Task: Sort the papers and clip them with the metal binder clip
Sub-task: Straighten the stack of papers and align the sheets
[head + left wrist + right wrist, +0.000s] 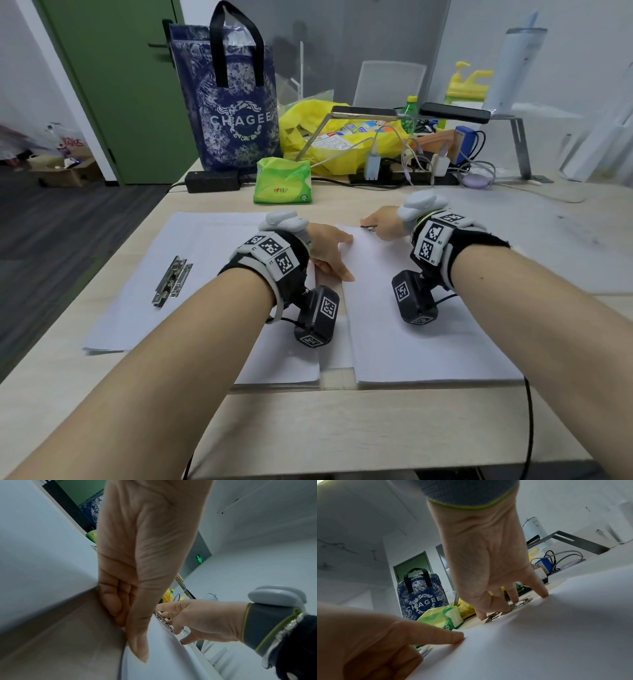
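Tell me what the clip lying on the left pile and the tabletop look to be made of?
The clip on the left pile looks like polished metal, since it is silvery with mirror-like reflections. The tabletop seems to be pale wood-look laminate or veneer with a matte finish: faint grain lines show, but whether it is real wood is unclear.
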The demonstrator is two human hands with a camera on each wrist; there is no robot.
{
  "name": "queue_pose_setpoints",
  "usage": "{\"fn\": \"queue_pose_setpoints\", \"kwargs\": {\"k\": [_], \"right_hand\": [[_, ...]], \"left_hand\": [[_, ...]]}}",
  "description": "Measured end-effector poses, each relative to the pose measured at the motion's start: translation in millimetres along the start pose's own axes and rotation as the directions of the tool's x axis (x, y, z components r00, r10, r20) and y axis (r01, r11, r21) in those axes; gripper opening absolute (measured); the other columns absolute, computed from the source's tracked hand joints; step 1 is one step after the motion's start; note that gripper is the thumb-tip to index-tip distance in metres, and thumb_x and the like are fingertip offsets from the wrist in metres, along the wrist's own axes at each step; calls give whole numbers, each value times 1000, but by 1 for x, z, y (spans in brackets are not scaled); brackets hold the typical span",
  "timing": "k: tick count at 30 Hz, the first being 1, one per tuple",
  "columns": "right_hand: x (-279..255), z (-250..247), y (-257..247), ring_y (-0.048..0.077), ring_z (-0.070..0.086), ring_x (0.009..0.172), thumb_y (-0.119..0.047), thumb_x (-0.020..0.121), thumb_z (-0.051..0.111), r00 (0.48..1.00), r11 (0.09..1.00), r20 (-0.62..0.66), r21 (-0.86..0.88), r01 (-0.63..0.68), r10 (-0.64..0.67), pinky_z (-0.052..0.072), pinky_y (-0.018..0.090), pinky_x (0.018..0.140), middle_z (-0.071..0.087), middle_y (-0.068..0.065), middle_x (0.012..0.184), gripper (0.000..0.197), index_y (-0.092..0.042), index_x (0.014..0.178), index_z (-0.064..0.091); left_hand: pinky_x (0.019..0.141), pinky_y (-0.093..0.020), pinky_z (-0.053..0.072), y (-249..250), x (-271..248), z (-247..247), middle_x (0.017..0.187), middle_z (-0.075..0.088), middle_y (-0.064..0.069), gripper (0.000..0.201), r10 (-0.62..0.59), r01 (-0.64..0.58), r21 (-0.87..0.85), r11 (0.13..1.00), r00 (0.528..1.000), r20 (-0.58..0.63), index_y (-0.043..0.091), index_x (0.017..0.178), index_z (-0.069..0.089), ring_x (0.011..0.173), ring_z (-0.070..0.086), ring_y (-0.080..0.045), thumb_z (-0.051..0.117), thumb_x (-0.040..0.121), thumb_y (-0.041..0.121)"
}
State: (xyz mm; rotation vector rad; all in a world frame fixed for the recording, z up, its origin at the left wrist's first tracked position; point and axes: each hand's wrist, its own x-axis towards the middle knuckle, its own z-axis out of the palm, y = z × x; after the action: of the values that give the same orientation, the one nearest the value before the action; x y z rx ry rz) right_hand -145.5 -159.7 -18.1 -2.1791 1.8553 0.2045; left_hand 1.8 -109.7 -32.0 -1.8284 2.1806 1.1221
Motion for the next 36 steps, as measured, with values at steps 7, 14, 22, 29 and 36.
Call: {"fn": "queue_pose_setpoints", "kwargs": {"k": [7,14,22,29,36], "right_hand": [[-22,-2,-1,24,49,120,-3,89,50,995,999,94,19,30,-32,32,14,54,37,8,150,68,-17,151,23],[-48,-1,13,28,32,139,-13,87,61,999,995,46,103,2,-7,33,32,109,29,9,154,78,-9,151,17],[-88,0,10,27,38,134,-17,89,60,997,986,29,152,63,-68,39,37,107,34,6,151,64,-14,147,31],[-113,-1,4,28,41,131,-22,92,58,982,993,187,116,-8,-14,43,49,105,42,7,143,56,-18,144,37],[-172,-5,-24,26,40,135,-26,93,56,975,989,212,139,39,-68,40,50,108,44,9,143,57,-16,145,36]], "left_hand": [[101,-42,50,0,-3,5,121,64,-20,101,-13,14,6,1000,999,-41,19,153,14,89,61,-22,79,76,29],[91,-38,56,12,-19,12,113,68,-19,62,-74,74,1,997,987,-142,14,124,45,86,61,-22,80,75,25],[47,-16,41,12,-42,14,63,62,0,26,-147,197,113,974,927,-346,9,74,56,48,53,-10,66,88,28],[100,-32,40,-25,-59,3,131,55,-12,44,-316,420,242,875,873,-371,0,128,52,124,52,-27,53,96,30],[109,-32,31,-73,-122,-8,134,53,-8,54,-449,551,177,815,796,-407,7,135,51,129,44,-27,59,91,38]]}}
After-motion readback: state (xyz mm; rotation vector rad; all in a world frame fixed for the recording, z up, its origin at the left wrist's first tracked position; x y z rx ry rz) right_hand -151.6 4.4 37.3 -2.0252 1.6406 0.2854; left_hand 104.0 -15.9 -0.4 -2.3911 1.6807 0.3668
